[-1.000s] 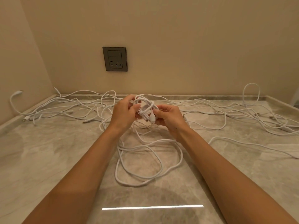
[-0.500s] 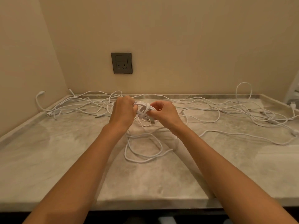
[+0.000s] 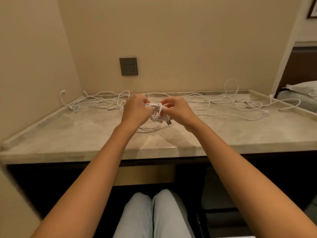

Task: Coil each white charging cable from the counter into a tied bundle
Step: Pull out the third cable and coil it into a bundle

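- Both hands hold the coiled cable bundle (image 3: pixel 155 109) above the bench (image 3: pixel 85 134); left hand (image 3: pixel 136 110) and right hand (image 3: pixel 176 109) have fingers clamped on it.
- A loosened grip would likely let the wrap spring open.
- The trailing loop (image 3: pixel 149 130) might snag the loose cables (image 3: pixel 223 103) lying nearby.

A dark socket (image 3: pixel 128 66) sits on the beige wall (image 3: pixel 188 40). At far right lie a pillow (image 3: pixel 303 87) and a picture-frame corner (image 3: pixel 312 9).
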The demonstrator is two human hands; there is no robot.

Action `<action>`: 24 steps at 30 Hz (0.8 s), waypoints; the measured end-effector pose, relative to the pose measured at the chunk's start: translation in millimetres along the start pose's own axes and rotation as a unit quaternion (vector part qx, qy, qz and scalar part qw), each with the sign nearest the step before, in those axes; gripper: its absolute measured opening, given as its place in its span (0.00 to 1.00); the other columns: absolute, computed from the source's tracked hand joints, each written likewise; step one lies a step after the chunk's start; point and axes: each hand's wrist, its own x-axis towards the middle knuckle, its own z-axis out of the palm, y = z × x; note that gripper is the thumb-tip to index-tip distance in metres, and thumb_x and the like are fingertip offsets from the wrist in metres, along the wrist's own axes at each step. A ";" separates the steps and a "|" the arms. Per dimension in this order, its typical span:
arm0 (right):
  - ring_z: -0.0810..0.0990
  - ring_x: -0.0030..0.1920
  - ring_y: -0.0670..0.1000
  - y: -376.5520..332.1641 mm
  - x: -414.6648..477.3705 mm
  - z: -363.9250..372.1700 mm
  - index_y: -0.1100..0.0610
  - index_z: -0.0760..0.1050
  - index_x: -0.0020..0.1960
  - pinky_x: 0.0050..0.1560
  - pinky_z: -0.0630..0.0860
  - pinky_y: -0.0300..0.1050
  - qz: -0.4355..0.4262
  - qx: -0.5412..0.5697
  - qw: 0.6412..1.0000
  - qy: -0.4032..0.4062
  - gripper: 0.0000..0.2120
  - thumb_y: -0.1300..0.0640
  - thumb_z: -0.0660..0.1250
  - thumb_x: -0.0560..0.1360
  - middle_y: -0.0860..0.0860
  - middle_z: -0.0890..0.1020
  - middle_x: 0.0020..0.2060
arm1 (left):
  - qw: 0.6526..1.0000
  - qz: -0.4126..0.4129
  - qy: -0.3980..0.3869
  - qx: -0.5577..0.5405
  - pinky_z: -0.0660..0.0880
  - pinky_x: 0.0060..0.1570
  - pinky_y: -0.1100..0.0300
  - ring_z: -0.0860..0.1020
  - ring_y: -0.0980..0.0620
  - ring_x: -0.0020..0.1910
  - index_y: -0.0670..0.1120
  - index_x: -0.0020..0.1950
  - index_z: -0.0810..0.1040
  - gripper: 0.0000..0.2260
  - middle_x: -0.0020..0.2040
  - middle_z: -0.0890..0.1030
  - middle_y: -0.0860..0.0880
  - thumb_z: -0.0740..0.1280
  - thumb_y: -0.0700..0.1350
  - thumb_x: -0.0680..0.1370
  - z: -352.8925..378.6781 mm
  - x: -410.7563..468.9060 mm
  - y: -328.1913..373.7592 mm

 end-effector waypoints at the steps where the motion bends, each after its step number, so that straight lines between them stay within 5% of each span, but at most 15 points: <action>1: 0.78 0.35 0.50 1.6 -11.0 -5.0 0.62 0.80 0.48 0.34 0.72 0.40 -0.001 -0.004 1.000 0.003 0.07 0.61 0.71 0.71 0.56 0.81 0.36 | 1.000 0.006 -0.002 0.006 0.69 0.39 0.59 0.77 0.46 0.41 0.42 0.45 0.82 0.08 0.40 0.79 0.45 0.65 0.38 0.70 1.7 -8.9 5.7; 8: 0.80 0.37 0.50 29.1 -97.4 -65.0 0.61 0.80 0.47 0.37 0.75 0.42 0.031 -0.059 0.997 0.045 0.07 0.59 0.71 0.71 0.58 0.83 0.39 | 0.994 0.033 -0.102 -0.037 0.79 0.45 0.53 0.80 0.44 0.43 0.42 0.47 0.82 0.08 0.44 0.81 0.42 0.66 0.37 0.71 49.7 -68.1 53.9; 19: 0.82 0.47 0.56 137.7 -235.3 -164.9 0.60 0.80 0.49 0.48 0.80 0.51 0.224 -0.078 0.962 0.132 0.08 0.58 0.70 0.72 0.60 0.82 0.45 | 0.931 0.066 -0.358 -0.038 0.81 0.45 0.49 0.82 0.44 0.41 0.39 0.44 0.81 0.05 0.42 0.82 0.39 0.65 0.36 0.72 197.5 -159.8 129.7; 24: 0.80 0.40 0.51 190.2 -284.4 -185.0 0.60 0.78 0.47 0.42 0.79 0.45 0.316 -0.037 0.938 0.140 0.04 0.63 0.69 0.73 0.60 0.81 0.43 | 0.902 0.074 -0.424 -0.014 0.80 0.48 0.51 0.81 0.46 0.45 0.39 0.48 0.79 0.06 0.45 0.81 0.42 0.65 0.38 0.74 267.4 -196.9 137.1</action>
